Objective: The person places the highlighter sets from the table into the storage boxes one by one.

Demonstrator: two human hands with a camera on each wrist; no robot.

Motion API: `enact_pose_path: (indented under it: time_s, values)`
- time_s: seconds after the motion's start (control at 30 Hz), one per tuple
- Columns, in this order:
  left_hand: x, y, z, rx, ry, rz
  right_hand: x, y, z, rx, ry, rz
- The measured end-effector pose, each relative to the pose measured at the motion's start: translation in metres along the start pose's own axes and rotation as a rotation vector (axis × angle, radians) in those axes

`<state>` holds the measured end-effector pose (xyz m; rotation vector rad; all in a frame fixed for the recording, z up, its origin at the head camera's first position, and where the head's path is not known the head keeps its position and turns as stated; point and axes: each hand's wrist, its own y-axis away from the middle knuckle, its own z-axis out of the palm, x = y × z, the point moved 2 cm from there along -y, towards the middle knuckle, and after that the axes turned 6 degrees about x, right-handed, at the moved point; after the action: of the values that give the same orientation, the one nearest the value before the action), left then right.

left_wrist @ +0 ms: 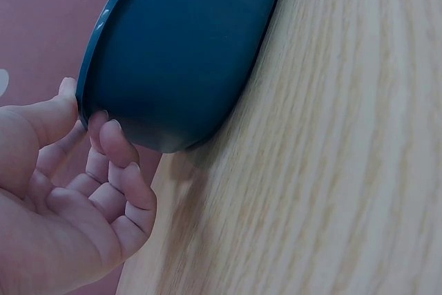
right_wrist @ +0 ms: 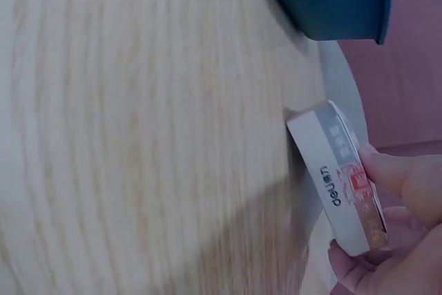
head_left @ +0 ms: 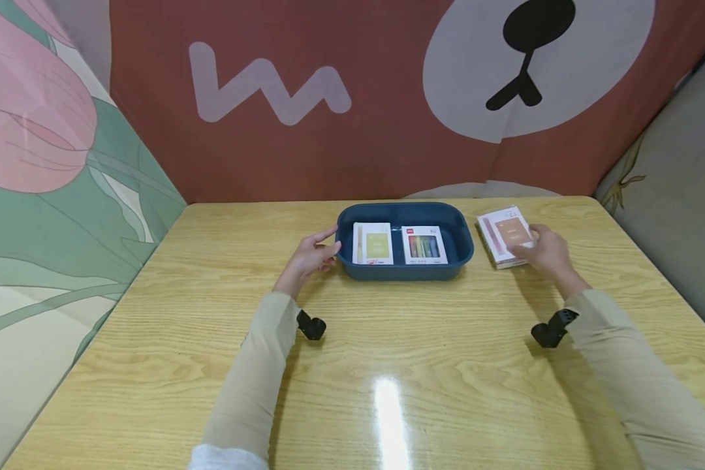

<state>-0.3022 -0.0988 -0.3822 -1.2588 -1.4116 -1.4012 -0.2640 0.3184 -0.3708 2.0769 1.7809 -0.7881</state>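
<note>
A dark blue plastic tub (head_left: pixel 404 273) stands toward the back of the table. Inside it lie two flat boxes side by side: a white box with a yellow-green panel (head_left: pixel 378 245), and a white crayon box (head_left: pixel 424 246) with colored sticks on its front. At the tub's left end, my left hand (head_left: pixel 309 258) pinches the rim (left_wrist: pixel 88 67) between thumb and fingers. To the right of the tub, my right hand (head_left: pixel 545 253) grips a white box with an orange panel (head_left: pixel 512 232), thumb on its top face. Lettering shows on that box's side (right_wrist: pixel 338 177). Whether it fully touches the table is unclear.
The wooden table (head_left: pixel 446 365) meets a reddish-brown cloth backdrop (head_left: pixel 329 156) behind the tub. Patterned fabric walls stand on the left (head_left: pixel 47 261) and right (head_left: pixel 681 183). A small black camera sits at each wrist.
</note>
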Motion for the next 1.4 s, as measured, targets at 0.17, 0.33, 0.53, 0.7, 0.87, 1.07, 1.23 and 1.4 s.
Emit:
enact_pose_path:
  time_s: [0.17, 0.33, 0.53, 0.7, 0.87, 1.07, 1.23, 1.4]
  values:
    - [0.0, 0.0, 0.0, -0.001, -0.001, 0.002, 0.004, 0.002, -0.003, -0.045, -0.096, 0.062]
    - [0.0, 0.0, 0.0, 0.004, -0.001, -0.001, 0.009, 0.0, -0.005, -0.097, -0.265, 0.181]
    - [0.0, 0.0, 0.0, 0.005, 0.002, -0.002, 0.02, -0.005, -0.001, -0.231, -0.651, 0.285]
    - [0.0, 0.0, 0.0, 0.005, 0.002, -0.01, 0.026, -0.005, -0.001, -0.316, -0.811, 0.314]
    - [0.001, 0.0, 0.0, 0.003, 0.001, -0.014, 0.022, -0.001, -0.004, -0.354, -0.785, 0.32]
    - [0.001, 0.001, -0.001, -0.002, 0.0, -0.014, 0.02, 0.001, -0.009, -0.352, -0.878, 0.364]
    - [0.001, 0.0, -0.001, 0.01, 0.004, -0.017, 0.02, 0.001, -0.013, -0.324, -1.057, 0.39]
    - [0.0, 0.0, 0.0, 0.004, 0.006, -0.015, 0.016, 0.003, -0.018, -0.283, -1.196, 0.369]
